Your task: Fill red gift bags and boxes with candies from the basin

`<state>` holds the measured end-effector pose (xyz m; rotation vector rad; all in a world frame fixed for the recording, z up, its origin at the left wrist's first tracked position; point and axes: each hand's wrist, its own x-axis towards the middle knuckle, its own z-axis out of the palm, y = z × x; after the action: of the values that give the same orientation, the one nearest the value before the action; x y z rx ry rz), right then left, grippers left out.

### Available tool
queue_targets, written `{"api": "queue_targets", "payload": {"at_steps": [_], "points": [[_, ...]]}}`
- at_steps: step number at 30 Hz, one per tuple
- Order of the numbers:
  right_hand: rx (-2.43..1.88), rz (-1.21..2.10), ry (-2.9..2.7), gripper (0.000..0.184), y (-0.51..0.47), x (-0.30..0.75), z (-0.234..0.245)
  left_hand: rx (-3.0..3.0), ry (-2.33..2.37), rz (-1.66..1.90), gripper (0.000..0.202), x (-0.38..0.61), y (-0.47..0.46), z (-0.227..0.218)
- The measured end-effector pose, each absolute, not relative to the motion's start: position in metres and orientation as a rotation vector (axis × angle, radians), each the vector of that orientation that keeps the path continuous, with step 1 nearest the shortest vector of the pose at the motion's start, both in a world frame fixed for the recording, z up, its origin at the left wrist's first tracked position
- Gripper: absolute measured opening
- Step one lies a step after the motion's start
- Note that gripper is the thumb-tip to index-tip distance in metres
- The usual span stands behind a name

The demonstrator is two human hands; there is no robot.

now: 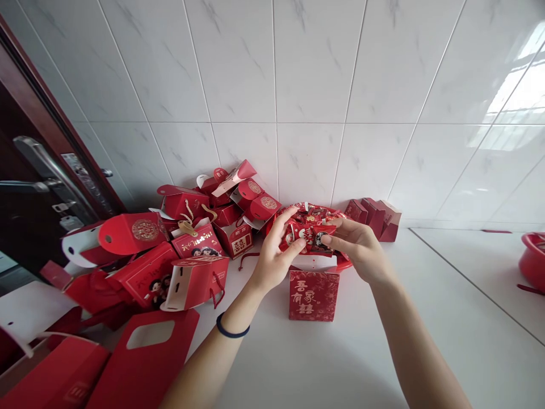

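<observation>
Between my two hands is a red candy packet (313, 236) with white lettering and a dark round picture. My left hand (279, 250) pinches its left side with thumb and fingers. At its right end, the thumb and fingers of my right hand (355, 245) close on it. Just below stands a red gift box (314, 296) with gold characters, its pale upper flap tilted up behind. A red basin (347, 263) heaped with wrapped candies (313, 213) lies right behind the packet, partly hidden by my hands.
Many red paper gift boxes (198, 238) are piled on the left, some with cords. Several closed small boxes (374, 216) stand by the tiled wall (310, 165). Another red basin (532, 258) is at the far right of the white tabletop (430, 289). A dark door (38, 113) stands left.
</observation>
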<state>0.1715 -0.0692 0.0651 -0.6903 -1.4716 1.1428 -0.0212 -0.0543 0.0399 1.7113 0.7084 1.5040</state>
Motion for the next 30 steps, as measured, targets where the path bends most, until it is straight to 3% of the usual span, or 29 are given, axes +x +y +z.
{"api": "queue_targets", "payload": {"at_steps": [8,15,20,30], "points": [[-0.738,0.937,-1.352,0.017,-0.0691,0.1725,0.066,1.334,0.712,1.269,0.072,-0.0222,-0.0534,0.0415],[-0.73,0.92,-1.354,0.015,-0.0716,0.176,0.0685,1.34,0.658,1.313,0.068,-0.0221,-0.0522,0.0414],[-0.697,1.002,-1.405,0.013,-0.0709,0.1743,0.0665,1.311,0.638,1.291,0.052,-0.0211,-0.0515,0.0419],[-0.723,0.921,-1.35,0.014,-0.0701,0.176,0.0685,1.365,0.659,1.341,0.067,-0.0219,-0.0522,0.0414]]}}
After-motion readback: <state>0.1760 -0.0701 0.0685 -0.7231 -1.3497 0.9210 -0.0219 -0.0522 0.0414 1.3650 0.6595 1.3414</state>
